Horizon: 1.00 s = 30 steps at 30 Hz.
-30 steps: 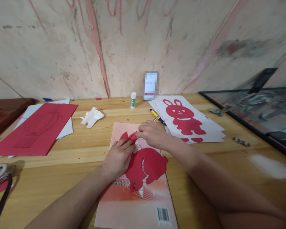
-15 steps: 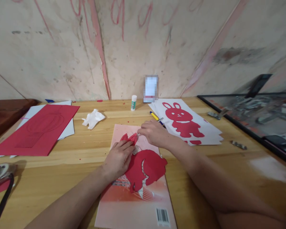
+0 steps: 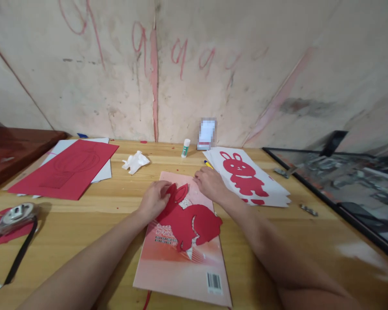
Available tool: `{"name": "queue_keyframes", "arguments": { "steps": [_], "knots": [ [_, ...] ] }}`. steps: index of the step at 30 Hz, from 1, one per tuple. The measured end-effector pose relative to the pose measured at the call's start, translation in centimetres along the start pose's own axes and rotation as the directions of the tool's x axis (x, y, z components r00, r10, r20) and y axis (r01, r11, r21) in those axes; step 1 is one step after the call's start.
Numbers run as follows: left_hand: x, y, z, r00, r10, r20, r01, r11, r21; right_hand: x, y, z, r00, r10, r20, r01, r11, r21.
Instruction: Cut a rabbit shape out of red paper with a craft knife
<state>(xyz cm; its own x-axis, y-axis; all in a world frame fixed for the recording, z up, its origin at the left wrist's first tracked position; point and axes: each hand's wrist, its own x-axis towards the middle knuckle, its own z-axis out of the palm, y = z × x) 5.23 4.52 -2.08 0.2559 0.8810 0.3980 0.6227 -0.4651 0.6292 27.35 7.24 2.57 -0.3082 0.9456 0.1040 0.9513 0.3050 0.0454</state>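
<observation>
A red paper rabbit cutout (image 3: 203, 219) lies on a pink book (image 3: 177, 275), a curved slit in its body and outlines cut in its ears. My left hand (image 3: 153, 200) pinches the rabbit's head by the left ear, fingers bent on the paper. My right hand (image 3: 211, 183) is closed above the book's upper right edge, apart from the ears. A slim craft knife showed in that hand a moment earlier; the fingers now hide it almost wholly. Printed scrap paper peeks out beneath the rabbit.
Behind stand a glue stick (image 3: 185, 148) and a phone (image 3: 207, 134) against the wall. White sheets with a red rabbit (image 3: 245, 174) lie right, beside a yellow pen (image 3: 208, 164). Left are red card (image 3: 64, 170), crumpled tissue (image 3: 136, 162) and a tape measure (image 3: 17, 217). A black-framed pane (image 3: 336, 193) edges the right.
My right hand has drawn back from the ear tip, and the tool tip no longer shows. My left hand has slid off the head to the left ear's outer edge. The view has shifted.
</observation>
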Motion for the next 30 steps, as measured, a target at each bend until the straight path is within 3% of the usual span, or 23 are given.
{"name": "queue_keyframes", "arguments": {
  "steps": [3, 8, 14, 19, 23, 27, 30],
  "knots": [
    [0.1, -0.3, 0.1, 0.999, -0.035, -0.013, 0.034, 0.999, -0.028, 0.3, -0.9, 0.2, 0.995, 0.054, 0.079, -0.072, 0.967, 0.245],
    [0.0, -0.2, 0.0, 0.999, -0.05, 0.009, 0.05, 0.992, -0.115, 0.9, -1.8, 1.5, 0.991, 0.058, 0.124, -0.098, 0.931, 0.35],
    [0.3, -0.2, -0.2, 0.994, -0.107, 0.017, 0.106, 0.935, -0.339, 0.6, -2.3, 0.5, 0.998, 0.048, 0.046, -0.066, 0.828, 0.556],
    [0.8, -0.4, -0.7, 0.982, -0.149, 0.114, 0.187, 0.759, -0.624, 0.1, -3.9, -1.0, 0.998, -0.019, -0.062, 0.056, 0.721, 0.69],
    [0.9, -0.5, -1.0, 0.954, -0.197, 0.225, 0.298, 0.559, -0.774, 0.1, -5.2, -0.2, 0.987, 0.011, -0.162, 0.137, 0.478, 0.867],
    [0.8, -0.6, -0.8, 0.927, -0.28, 0.247, 0.348, 0.407, -0.844, -0.2, -6.0, 1.2, 0.993, 0.048, -0.109, 0.097, 0.213, 0.972],
    [0.8, -0.4, -0.7, 0.91, -0.302, 0.283, 0.379, 0.333, -0.863, -0.6, -6.1, 1.9, 0.999, 0.026, -0.044, 0.041, 0.109, 0.993]
  ]
}}
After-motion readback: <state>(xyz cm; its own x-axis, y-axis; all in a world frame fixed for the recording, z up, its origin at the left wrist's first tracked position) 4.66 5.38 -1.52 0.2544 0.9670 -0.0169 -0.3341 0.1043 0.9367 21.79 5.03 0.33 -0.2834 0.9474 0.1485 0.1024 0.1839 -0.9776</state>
